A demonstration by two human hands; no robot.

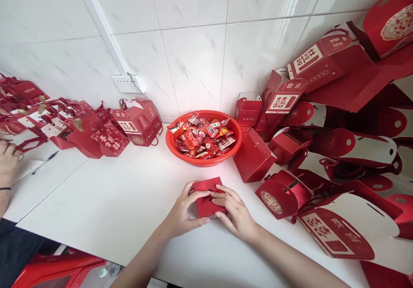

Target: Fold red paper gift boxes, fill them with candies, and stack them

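A small red box (206, 207) stands on the white table, between my two hands. My left hand (185, 210) wraps round its left side, thumb at the lower front edge and fingers over the top. From the right, my right hand (235, 210) holds the same box, its fingers on the top near two dark holes and its thumb low at the front. Behind the box sits a red plastic basket (204, 162) full of wrapped sweets (206, 137).
Many red gift boxes (280, 103) crowd the right side. More boxes and bags (137, 124) line the wall at the left. Another person's hand (8, 163) is at the far left, near a pen (45, 163). A red stool (58, 270) stands below the table edge.
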